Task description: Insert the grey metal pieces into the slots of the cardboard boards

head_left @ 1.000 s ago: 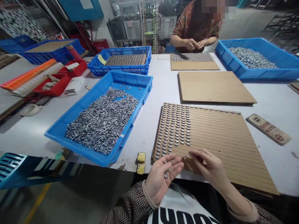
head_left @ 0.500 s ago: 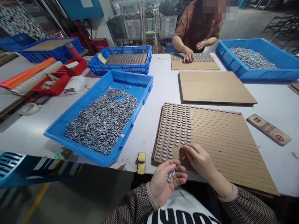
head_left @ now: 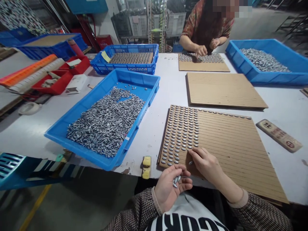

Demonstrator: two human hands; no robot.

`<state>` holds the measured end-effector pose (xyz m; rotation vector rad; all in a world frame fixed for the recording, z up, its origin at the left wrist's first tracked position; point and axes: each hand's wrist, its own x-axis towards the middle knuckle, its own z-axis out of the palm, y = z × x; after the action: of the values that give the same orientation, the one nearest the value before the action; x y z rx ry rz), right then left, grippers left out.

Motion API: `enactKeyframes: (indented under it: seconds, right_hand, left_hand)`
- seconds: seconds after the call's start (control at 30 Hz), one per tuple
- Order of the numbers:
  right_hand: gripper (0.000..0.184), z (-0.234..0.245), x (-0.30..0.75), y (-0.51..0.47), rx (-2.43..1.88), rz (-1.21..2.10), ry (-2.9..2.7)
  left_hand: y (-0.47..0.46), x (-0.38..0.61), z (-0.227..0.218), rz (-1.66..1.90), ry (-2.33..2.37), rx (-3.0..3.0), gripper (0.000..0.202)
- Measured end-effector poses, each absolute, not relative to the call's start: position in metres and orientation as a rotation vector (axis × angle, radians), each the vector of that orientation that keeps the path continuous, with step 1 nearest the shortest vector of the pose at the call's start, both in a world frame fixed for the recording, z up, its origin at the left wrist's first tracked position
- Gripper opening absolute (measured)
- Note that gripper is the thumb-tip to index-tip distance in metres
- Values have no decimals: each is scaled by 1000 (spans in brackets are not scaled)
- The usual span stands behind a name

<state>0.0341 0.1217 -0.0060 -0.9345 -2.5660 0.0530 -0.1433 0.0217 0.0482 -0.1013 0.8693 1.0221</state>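
Note:
Several small silver oval pieces [head_left: 176, 180] lie in my cupped left hand [head_left: 172, 186], its fingers curled around them near the table edge. My right hand [head_left: 207, 163] is closed in a pinch over the lower left part of a grooved cardboard sheet [head_left: 228, 144]. Its fingertips touch the sheet at the end of a row; what lies right between them is hidden. One silver oval piece [head_left: 191, 162] shows just under those fingers. Rows of similar pieces [head_left: 184, 125] cover the sheet's left side, and a single line of them runs along its far edge.
To the left stands a blue tray [head_left: 79, 112] heaped with silver pieces. Beyond my sheet lies a cardboard stack [head_left: 223, 89]. A co-worker [head_left: 204, 29] handles another sheet [head_left: 204, 66] beside a second blue tray [head_left: 269, 78]. A printed bar [head_left: 279, 134] and yellow object [head_left: 146, 167] lie nearby.
The view has shifted slightly. My hands keep nearly the same place and grip, the right fingertips pressed a little closer to the sheet. The co-worker's hand has moved slightly up and right.

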Motion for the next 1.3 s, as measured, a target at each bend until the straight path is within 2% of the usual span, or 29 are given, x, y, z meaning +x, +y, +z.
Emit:
enactKeyframes:
  seconds: [0.17,0.37,0.6,0.8,0.93,1.3]
  right_hand:
    - [27,-3,36,121,-937,104,-2503]
    - [25,10,44,109,-852,358,-2508]
    - [19,10,42,97,-891,399,-2615]
    - [33,34,43,88,-873,710,-2341]
    - [26,48,39,80,-757,914,-2191]
    - [21,41,41,70,-945,782,-2162]
  left_hand:
    - [21,-145,52,1069,860,-119,14]
    - [22,-147,53,1106,834,-164,23]
    - [25,-143,52,1098,848,-146,20]
    - [25,-135,48,1055,882,-76,19]
    - [27,-127,44,1005,799,31,22]
    - [33,-116,40,1041,916,151,29]
